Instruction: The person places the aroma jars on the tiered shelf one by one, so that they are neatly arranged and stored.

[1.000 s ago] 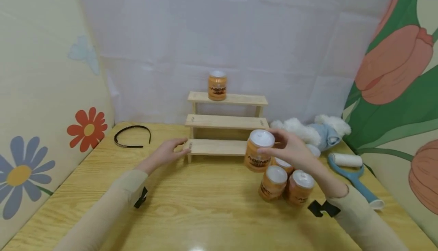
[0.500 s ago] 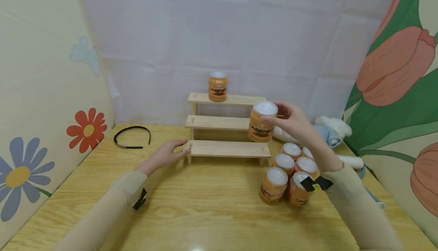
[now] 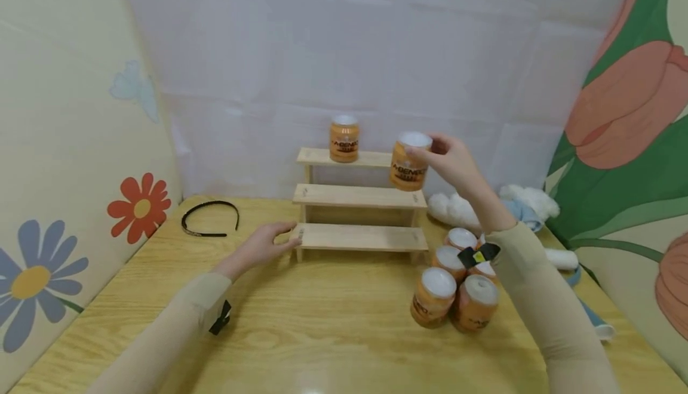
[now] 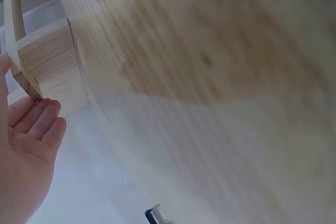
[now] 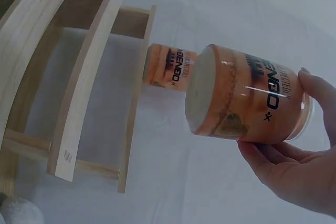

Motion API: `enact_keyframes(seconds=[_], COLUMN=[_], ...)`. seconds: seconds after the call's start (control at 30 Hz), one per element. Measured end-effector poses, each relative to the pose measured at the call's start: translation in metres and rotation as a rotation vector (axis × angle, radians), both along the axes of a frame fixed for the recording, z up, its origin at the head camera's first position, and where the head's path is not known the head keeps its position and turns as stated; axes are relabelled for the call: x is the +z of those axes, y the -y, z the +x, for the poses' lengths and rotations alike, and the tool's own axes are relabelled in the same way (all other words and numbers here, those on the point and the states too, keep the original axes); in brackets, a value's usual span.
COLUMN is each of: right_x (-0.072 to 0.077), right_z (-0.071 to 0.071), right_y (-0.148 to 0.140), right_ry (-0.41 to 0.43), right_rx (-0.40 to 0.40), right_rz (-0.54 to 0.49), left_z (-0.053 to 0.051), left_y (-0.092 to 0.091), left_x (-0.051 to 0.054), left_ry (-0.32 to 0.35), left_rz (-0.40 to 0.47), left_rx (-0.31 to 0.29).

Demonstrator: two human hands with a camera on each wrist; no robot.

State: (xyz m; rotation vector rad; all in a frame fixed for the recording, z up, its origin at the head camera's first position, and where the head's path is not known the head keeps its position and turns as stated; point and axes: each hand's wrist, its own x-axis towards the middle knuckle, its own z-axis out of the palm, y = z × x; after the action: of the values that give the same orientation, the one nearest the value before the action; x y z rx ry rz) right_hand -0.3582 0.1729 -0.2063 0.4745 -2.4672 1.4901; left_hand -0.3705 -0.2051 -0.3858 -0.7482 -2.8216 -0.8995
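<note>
- Head view: an orange jar (image 3: 409,164) with a white top is gripped by the right hand (image 3: 451,164), with the thumb laid on the near side and the fingers bent around the far side.
- Held upright in the air, the jar is seen in front of the right end of the top board of a three-tier wooden stand (image 3: 360,196).
- Right wrist view: the jar is shown sideways, pinched near one end between thumb and fingertips; a gap is seen between it and the boards.
- Left end of the stand's lowest board: loosely held by the left hand (image 3: 260,245), the thumb set at one side and the fingers at the other.
- Left wrist view: the left fingers are shown only slightly bent, with the board's corner met by their tips; the thumb is mostly cut off by the frame edge.
- A second jar (image 3: 344,139) is stood upright on the top board, left of its middle.
- More orange jars (image 3: 432,301) are grouped on the desk (image 3: 301,334), right of the stand, and partly hidden by the right sleeve (image 3: 537,298).
- A black headband (image 3: 215,235) is laid at the left; a white fluffy toy (image 3: 537,200) and a white roller (image 3: 561,258) are placed at the right.
</note>
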Motion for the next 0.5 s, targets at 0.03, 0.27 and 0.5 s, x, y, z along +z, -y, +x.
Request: enact_keyframes(seconds=[0.03, 0.27, 0.5], right_x=[0.001, 0.006, 0.007], right_z=[-0.003, -0.029, -0.055], right_y=[0.001, 0.004, 0.013], right_ry=[0.005, 0.034, 0.065], right_rx=[-0.009, -0.036, -0.066], right_rz=[0.003, 0.008, -0.077], left_z=[0.0, -0.003, 0.0], left_y=[-0.001, -0.004, -0.001], left_x=[0.0, 0.0, 0.0], left_ry=[-0.004, -0.023, -0.029], left_rz=[0.0, 0.016, -0.005], left_rx=[-0.002, -0.021, 0.005])
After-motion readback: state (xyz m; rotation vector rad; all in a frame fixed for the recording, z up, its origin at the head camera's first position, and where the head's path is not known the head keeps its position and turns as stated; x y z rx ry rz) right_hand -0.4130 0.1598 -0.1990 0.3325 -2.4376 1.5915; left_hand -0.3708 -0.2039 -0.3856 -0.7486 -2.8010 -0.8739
